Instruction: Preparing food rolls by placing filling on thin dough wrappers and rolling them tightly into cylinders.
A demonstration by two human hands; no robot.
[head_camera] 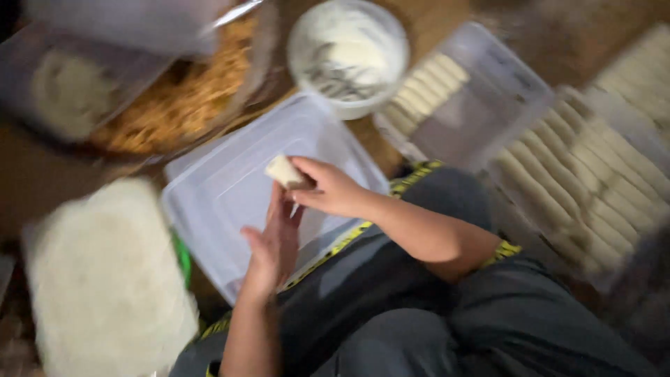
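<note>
The view is dim and warm-toned, with heavy motion blur smearing nearly everything — worst toward the edges, where the pale stack (105, 279) at lower left and the trays of rolls (579, 181) at right lose all detail. Soft light seems to fall from above, brightening the white bowl (349, 56) and the clear plastic lid (230, 188) — the lower right sinks into shadow.

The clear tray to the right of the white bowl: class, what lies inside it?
Inside the clear tray a row of pale rolls lines its left side; the rest looks bare. Blur hides anything finer, and what lies beneath the rolls is covered.
</note>
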